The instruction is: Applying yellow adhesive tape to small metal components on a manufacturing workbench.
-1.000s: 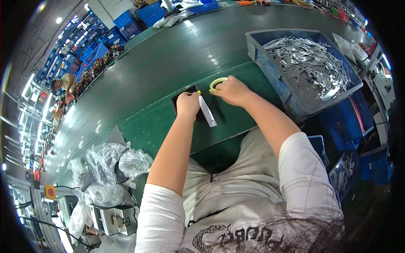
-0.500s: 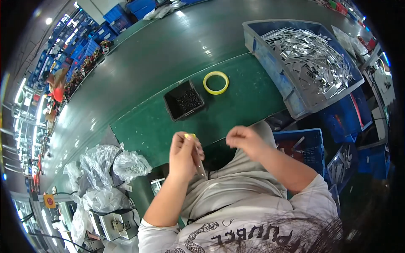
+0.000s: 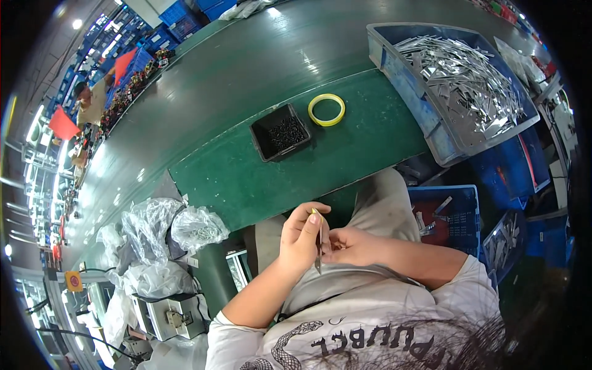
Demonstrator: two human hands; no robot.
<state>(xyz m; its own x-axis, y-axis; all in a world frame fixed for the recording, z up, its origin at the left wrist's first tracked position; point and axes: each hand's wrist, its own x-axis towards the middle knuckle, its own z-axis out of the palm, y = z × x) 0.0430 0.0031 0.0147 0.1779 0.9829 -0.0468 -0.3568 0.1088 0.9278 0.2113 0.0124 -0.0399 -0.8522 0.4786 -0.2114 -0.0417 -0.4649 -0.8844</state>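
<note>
My left hand (image 3: pixel 300 239) is closed around a thin, flat metal strip (image 3: pixel 319 264), held on edge above my lap. At its upper end, by my thumb, shows a small bit of yellow tape (image 3: pixel 316 213). My right hand (image 3: pixel 350 245) has its fingers curled close against the strip's other side; what they pinch, if anything, is hidden. On the green table ahead lies a roll of yellow tape (image 3: pixel 327 123). Beside it stands a black tray (image 3: pixel 259 137) holding many small dark parts, apparently screws.
A large blue bin (image 3: pixel 407 98) heaped with metal strips stands at the right. Below it are a blue crate (image 3: pixel 472 216) and a smaller bin of strips (image 3: pixel 502 243). Clear plastic bags (image 3: pixel 151 228) lie at the left, above a metal device (image 3: pixel 179 320). A conveyor belt (image 3: pixel 246 61) runs behind the table.
My right hand has come down and left, from apart to against the strip. My left hand has shifted right and slightly down with the strip. The view has moved a little.
</note>
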